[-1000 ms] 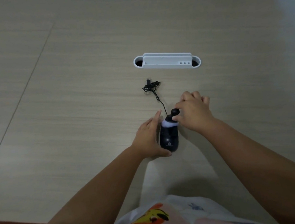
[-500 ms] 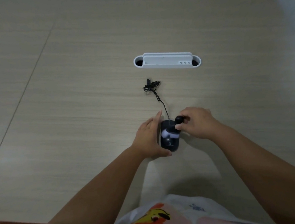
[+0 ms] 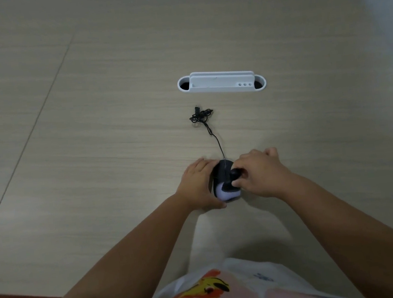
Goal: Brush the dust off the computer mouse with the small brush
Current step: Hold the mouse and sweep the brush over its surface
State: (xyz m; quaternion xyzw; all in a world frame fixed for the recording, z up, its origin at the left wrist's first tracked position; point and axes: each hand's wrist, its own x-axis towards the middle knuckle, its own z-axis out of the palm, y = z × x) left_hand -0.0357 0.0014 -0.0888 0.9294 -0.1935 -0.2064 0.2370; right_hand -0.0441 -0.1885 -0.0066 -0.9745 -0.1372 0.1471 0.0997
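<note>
Left hand: the left hand [image 3: 198,185] lay on the pale wood-grain surface [image 3: 90,137] against the left flank of the mouse, its fingers [image 3: 203,164] curled round that side and pressed to it, bracing rather than lifting.
Mouse: the black, rounded plastic computer mouse [image 3: 223,170] sat on the surface between the two hands, its long axis running away from the person, with the nose at the far end.
Brush: the small brush with a black knob handle and white bristle head [image 3: 229,192] stood over the near end of the mouse, its white bristles down on the shell.
Right hand: the right hand [image 3: 259,175] was just right of the mouse, its fingers [image 3: 240,181] pinched shut on the black knob.
Key relation: the uncovered stretch of the mouse lay ahead of the bristles, away from the person; the right hand was the one placed to sweep it, probably along the long axis.
Cable: a thin black cord [image 3: 209,128] ran from the nose to a loose tangle farther off.
Holder: a long white plastic desk organiser [image 3: 222,83] stood well apart, beyond the tangle.
</note>
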